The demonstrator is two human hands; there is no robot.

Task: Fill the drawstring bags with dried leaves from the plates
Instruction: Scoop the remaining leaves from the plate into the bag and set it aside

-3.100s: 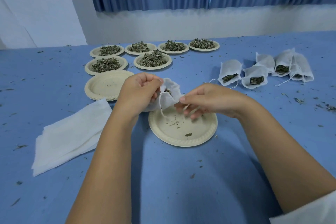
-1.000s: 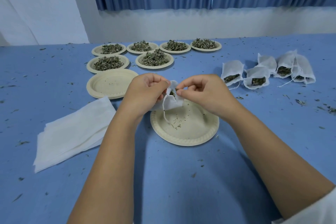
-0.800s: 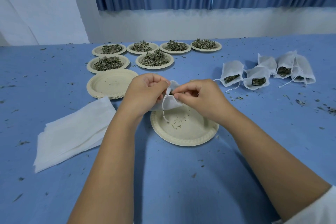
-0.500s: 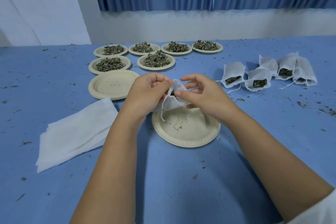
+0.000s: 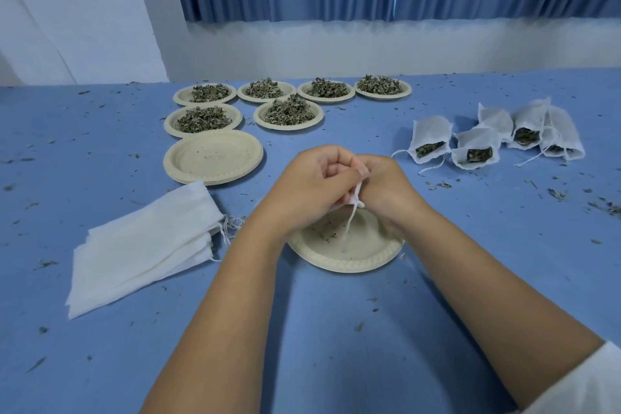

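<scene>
**Hands closed on the bag.** Compared with half a second before, the two hands had been drawn together until they touched, and the bag, earlier seen open between them, had been almost wholly covered. The left hand [image 5: 311, 185] was curled round the drawstring bag [image 5: 355, 201]. The right hand [image 5: 389, 190] was pressed against it from the other side, its fingers bent onto the same bag. Only a small white fold was left showing between the hands, so the contents could not be seen. A drawstring [image 5: 347, 228] was seen hanging from the grip. Directly below the grip lay a plate [image 5: 353, 264] on which only crumbs of leaf were left. A stack of empty plates [image 5: 211, 158] stood beyond the grip on the left-hand side. Farther off still, six plates [image 5: 288, 124] heaped with dried leaves [image 5: 287, 110] were set out. Flat empty bags [image 5: 144, 245] were piled beside the left forearm. Filled bags [image 5: 430, 141] lay beyond the grip on the right-hand side, well apart from it. Leaf fragments were scattered across the blue table [image 5: 336, 329].
</scene>
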